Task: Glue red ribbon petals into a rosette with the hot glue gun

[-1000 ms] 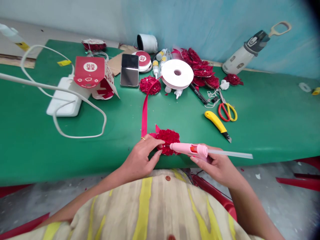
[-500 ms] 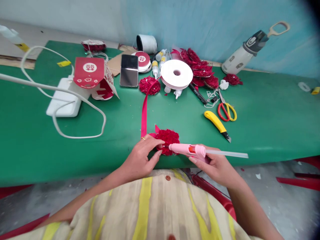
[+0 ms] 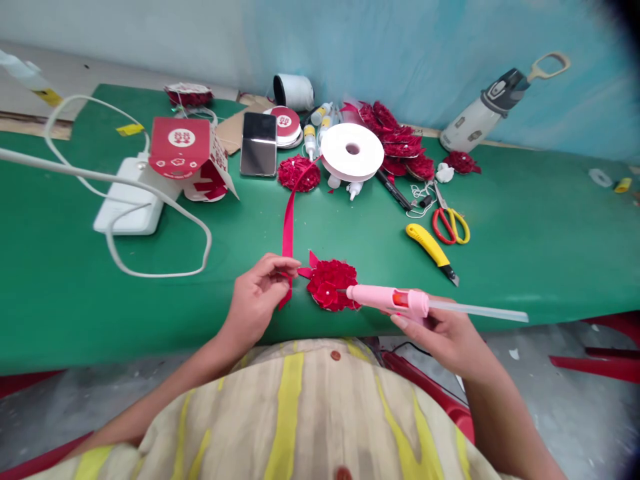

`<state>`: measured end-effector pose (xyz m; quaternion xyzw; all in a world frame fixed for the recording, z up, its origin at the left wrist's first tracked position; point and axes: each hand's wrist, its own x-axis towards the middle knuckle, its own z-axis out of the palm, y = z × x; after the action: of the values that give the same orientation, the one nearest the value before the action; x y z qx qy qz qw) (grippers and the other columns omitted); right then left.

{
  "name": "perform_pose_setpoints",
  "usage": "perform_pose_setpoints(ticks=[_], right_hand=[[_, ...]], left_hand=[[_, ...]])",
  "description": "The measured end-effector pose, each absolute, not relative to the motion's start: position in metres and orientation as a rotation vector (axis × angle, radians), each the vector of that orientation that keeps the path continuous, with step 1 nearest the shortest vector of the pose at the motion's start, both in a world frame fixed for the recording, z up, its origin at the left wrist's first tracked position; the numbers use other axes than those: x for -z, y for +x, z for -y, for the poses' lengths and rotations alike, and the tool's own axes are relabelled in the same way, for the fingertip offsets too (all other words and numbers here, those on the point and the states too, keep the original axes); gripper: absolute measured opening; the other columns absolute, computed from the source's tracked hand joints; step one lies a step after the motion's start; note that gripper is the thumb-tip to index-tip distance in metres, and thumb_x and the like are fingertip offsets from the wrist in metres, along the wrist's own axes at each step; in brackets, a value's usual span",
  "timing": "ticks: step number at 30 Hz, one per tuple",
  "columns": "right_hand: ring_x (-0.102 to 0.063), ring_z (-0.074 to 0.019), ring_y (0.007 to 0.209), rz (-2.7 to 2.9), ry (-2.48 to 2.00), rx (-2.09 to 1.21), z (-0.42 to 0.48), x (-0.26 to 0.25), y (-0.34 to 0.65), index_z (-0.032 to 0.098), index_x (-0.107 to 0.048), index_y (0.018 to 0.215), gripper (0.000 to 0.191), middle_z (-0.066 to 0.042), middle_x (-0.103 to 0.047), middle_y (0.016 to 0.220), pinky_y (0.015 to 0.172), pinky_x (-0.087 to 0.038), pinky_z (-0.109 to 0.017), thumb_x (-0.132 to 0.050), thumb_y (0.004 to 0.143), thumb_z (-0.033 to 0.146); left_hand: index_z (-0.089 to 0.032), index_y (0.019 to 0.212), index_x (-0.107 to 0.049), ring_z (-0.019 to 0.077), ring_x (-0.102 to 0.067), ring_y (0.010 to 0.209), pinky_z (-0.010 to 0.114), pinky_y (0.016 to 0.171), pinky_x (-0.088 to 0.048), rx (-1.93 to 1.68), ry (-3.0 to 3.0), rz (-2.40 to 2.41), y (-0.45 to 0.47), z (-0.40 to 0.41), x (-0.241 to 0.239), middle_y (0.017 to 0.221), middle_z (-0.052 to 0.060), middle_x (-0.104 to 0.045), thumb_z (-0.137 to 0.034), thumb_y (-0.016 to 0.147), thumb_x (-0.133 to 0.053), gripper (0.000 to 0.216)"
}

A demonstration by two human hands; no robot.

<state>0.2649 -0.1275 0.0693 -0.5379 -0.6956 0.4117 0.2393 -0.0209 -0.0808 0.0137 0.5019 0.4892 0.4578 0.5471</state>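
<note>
My right hand [image 3: 445,333] grips a pink glue gun [image 3: 385,299] with a clear glue stick [image 3: 480,310] sticking out of its rear. Its nozzle touches or hovers just over the right side of a red fabric flower [image 3: 333,283], which lies on the green tabletop and has pointed ribbon ends on its left. To the left of the flower is my left hand [image 3: 260,293], thumb and fingers drawn together over a red ribbon [image 3: 289,227]. Whether these fingertips hold the ribbon or something tiny cannot be made out. The ribbon runs back toward a white spool [image 3: 353,152].
Behind lie a phone [image 3: 259,143], a red box [image 3: 180,148], another red flower [image 3: 299,173] and a heap of red flowers [image 3: 400,143]. A yellow cutter [image 3: 430,247], scissors [image 3: 445,217] and a bottle [image 3: 475,120] are at right. A white cable [image 3: 210,233] loops beside a white power block [image 3: 130,200].
My left hand has moved left, off the flower and over the ribbon. The glue gun in my right hand has shifted slightly right. More of the flower now shows.
</note>
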Motion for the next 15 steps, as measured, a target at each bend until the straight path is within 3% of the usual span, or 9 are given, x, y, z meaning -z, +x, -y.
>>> perform_pose_setpoints(ticks=[7, 15], right_hand=[[-0.052, -0.0139, 0.056, 1.776, -1.584, -1.02, 0.137, -0.083, 0.274, 0.016, -0.072, 0.088, 0.017, -0.002, -0.06, 0.066, 0.045, -0.038, -0.023, -0.062, 0.087, 0.029], [-0.046, -0.011, 0.048, 1.336, -1.583, -0.989, 0.149, -0.068, 0.3, 0.015, -0.074, 0.09, 0.017, -0.003, -0.06, 0.061, 0.04, -0.034, -0.023, -0.067, 0.084, 0.03]], left_hand=[[-0.019, 0.075, -0.07, 0.0132, -0.059, 0.069, 0.025, 0.061, -0.045, -1.417, 1.0, -1.254, -0.03, 0.069, -0.025, 0.076, 0.002, -0.065, -0.013, 0.076, -0.057, 0.014], [-0.011, 0.072, -0.068, 0.0153, -0.057, 0.051, 0.027, 0.048, -0.042, -1.934, 0.998, -1.079, -0.041, 0.043, -0.07, 0.054, 0.002, -0.061, -0.007, 0.07, -0.049, 0.019]])
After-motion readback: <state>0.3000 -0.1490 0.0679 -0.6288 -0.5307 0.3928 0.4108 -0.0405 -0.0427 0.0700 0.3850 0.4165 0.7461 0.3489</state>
